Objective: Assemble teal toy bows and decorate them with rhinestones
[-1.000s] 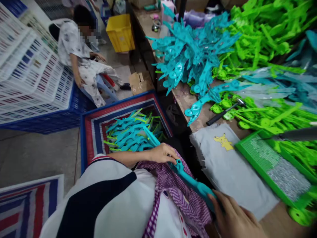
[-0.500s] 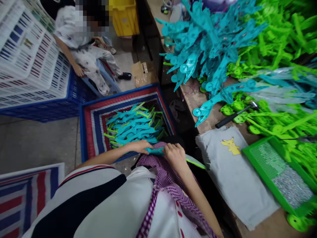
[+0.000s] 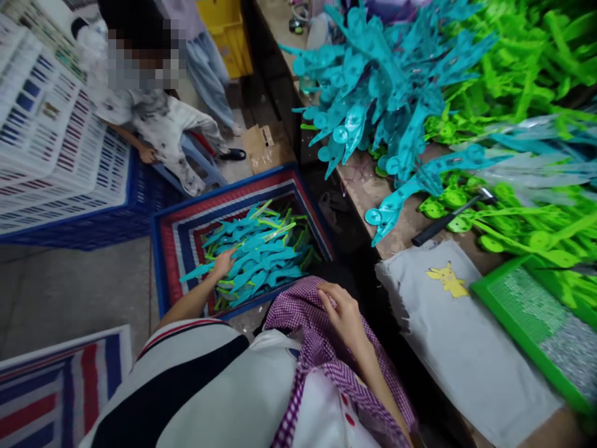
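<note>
Two hands of ours. R hand (image 3: 342, 314) rests on the checked cloth (image 3: 298, 311) in our lap, fingers loosely curled, empty. L hand (image 3: 222, 264) is down in the striped bin (image 3: 168, 249), fingers laid over a teal piece (image 3: 193, 272); whether they pinch it we can't tell. Risk, imo: pieces interlock, so one lifted could drag others over the rim. Beyond, a hammer (image 3: 433, 227) on the bench (image 3: 368, 186).

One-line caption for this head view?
Left hand touches teal pieces in striped bin; right hand rests on checked cloth.
</note>
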Tool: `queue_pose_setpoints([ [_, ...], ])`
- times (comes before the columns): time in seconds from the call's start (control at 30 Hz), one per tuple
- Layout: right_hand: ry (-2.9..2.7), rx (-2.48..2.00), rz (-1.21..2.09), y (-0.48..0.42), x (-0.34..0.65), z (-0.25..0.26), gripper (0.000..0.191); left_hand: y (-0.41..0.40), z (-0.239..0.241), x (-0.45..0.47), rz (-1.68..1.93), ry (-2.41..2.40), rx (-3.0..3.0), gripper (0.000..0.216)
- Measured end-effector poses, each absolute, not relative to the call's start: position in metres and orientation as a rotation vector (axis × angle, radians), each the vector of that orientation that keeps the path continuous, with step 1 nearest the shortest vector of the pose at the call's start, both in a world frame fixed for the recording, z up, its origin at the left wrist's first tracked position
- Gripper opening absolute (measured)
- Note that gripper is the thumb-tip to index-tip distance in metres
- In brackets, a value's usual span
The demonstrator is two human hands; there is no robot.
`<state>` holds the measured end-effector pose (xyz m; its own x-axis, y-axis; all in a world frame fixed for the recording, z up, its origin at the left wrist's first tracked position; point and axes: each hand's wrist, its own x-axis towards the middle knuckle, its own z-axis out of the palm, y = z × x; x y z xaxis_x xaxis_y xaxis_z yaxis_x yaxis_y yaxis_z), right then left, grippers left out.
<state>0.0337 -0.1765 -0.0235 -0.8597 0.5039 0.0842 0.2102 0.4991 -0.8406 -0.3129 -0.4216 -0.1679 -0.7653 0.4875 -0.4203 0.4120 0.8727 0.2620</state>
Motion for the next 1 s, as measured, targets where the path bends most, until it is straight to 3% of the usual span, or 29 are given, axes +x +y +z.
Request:
queue_pose_setpoints([
  [0.33, -2.505, -0.798, 1.467, -0.184, 0.054, -0.047, 0.032, -0.364, -0.190, -0.374, 0.114, 2.798, 0.623, 0.075],
  [0.57, -2.556, -0.860, 1.536, -0.184, 0.060, -0.055, 0.034, -0.346, -0.218, -0.285, 0.256, 2.583, 0.690, 0.064],
  [0.73, -2.620, -0.852, 1.549, -0.183, 0.062, -0.053, 0.031, -0.310, -0.200, -0.241, 0.466, 2.662, 0.744, 0.057],
  [0.8, -2.632, -0.863, 1.529, -0.183, 0.060, -0.050, 0.030, -0.273, -0.181, -0.237, 0.732, 2.730, 0.740, 0.050],
  [0.87, -2.638, -0.871, 1.509, -0.182, 0.059, -0.048, 0.030, -0.224, -0.152, -0.231, 1.255, 2.736, 0.681, 0.039],
  [1.0, -2.614, -0.876, 1.480, -0.176, 0.065, -0.049, 0.031, -0.116, -0.070, -0.188, 2.101, 2.424, 0.732, 0.029],
])
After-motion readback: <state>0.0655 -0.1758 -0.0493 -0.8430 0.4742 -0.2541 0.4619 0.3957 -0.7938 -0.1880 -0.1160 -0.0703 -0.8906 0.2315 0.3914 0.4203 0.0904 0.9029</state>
